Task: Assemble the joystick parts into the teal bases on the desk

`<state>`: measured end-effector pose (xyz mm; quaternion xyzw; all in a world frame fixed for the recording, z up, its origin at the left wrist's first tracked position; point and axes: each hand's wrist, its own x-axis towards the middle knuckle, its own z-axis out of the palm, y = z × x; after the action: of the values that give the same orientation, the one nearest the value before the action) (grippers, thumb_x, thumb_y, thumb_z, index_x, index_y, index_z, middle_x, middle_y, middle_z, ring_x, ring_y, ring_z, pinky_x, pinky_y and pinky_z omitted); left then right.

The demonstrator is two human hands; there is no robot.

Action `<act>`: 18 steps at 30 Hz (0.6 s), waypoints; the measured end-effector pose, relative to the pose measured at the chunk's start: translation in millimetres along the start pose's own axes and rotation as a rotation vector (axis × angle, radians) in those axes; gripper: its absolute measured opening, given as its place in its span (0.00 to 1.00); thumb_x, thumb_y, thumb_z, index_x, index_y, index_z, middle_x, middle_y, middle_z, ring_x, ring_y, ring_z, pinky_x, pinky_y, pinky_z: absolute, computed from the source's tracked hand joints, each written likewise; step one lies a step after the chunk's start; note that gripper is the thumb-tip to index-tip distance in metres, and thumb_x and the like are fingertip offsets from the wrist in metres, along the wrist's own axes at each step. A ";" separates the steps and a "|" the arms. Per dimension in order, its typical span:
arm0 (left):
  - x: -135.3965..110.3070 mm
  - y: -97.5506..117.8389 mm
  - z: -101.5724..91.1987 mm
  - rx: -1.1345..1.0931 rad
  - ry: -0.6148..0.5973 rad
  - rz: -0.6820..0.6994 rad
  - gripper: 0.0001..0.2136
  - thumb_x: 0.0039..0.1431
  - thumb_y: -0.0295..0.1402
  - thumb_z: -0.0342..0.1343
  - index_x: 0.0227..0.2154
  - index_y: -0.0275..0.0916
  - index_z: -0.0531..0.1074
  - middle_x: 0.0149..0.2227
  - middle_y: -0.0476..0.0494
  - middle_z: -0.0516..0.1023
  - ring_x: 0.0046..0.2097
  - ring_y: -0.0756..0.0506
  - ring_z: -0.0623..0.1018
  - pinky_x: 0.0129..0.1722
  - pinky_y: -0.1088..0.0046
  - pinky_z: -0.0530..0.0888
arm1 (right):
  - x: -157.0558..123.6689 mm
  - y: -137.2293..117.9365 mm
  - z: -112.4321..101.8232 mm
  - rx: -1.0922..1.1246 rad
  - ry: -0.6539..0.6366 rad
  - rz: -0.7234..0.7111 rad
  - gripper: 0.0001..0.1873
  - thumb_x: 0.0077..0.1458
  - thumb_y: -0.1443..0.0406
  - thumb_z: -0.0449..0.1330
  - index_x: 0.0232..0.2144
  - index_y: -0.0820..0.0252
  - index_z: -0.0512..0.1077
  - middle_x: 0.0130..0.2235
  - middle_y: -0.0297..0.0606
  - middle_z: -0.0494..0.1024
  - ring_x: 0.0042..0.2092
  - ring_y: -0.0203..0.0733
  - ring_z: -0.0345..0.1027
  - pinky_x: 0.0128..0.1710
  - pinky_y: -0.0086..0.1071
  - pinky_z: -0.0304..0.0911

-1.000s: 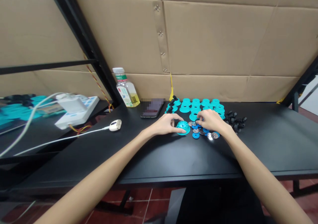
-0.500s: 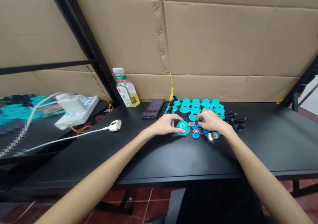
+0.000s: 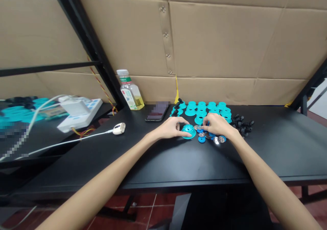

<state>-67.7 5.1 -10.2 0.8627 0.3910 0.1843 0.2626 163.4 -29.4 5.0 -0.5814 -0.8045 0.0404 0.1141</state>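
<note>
Your left hand (image 3: 171,128) has a snug grip on the teal round cap (image 3: 188,131), so hold it still. Your right hand (image 3: 216,125) pinches narrow by the blue and silver discs (image 3: 201,140); I cannot tell what it holds. Black knobs (image 3: 241,124) and teal rings (image 3: 201,105) sit farther off on the black surface (image 3: 153,162).

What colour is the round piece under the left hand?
Turquoise; the round plastic piece shows best in the head view.

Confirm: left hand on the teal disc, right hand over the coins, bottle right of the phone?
No: the head view shows the bottle left of the phone. The left hand on the disc and the right hand over the coins stand as stated.
</note>
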 end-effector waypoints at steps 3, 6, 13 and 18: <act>0.1 0.2 -0.1 -0.004 0.004 0.005 0.29 0.42 0.54 0.63 0.41 0.36 0.75 0.24 0.50 0.69 0.25 0.50 0.66 0.25 0.76 0.62 | -1.9 -4.1 -0.5 -0.015 0.006 0.032 0.18 0.55 0.51 0.57 0.26 0.58 0.75 0.34 0.38 0.77 0.33 0.38 0.66 0.26 0.29 0.46; 0.2 -0.3 0.5 -0.011 0.003 0.003 0.29 0.42 0.54 0.63 0.41 0.35 0.75 0.24 0.50 0.69 0.25 0.50 0.67 0.25 0.76 0.62 | -2.2 -5.5 0.2 -0.017 -0.006 0.048 0.15 0.54 0.54 0.57 0.26 0.57 0.74 0.35 0.37 0.77 0.33 0.38 0.66 0.25 0.28 0.45; 0.7 -3.0 1.6 -0.031 0.001 0.004 0.29 0.41 0.53 0.64 0.41 0.35 0.75 0.28 0.47 0.73 0.25 0.51 0.66 0.25 0.75 0.64 | -1.1 -5.6 1.7 -0.042 0.018 0.046 0.09 0.55 0.63 0.55 0.29 0.58 0.74 0.38 0.39 0.76 0.36 0.40 0.66 0.27 0.29 0.46; 0.6 -4.2 4.2 -0.033 0.022 0.009 0.29 0.42 0.54 0.64 0.41 0.34 0.75 0.29 0.46 0.73 0.25 0.51 0.66 0.25 0.75 0.64 | -1.0 -6.1 -5.1 -0.036 0.150 0.048 0.12 0.59 0.63 0.51 0.30 0.60 0.73 0.38 0.41 0.76 0.36 0.40 0.67 0.28 0.29 0.47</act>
<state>-67.5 6.6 -16.0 0.8577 0.3871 0.2015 0.2717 159.2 -32.7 10.9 -0.6041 -0.7800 -0.0149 0.1628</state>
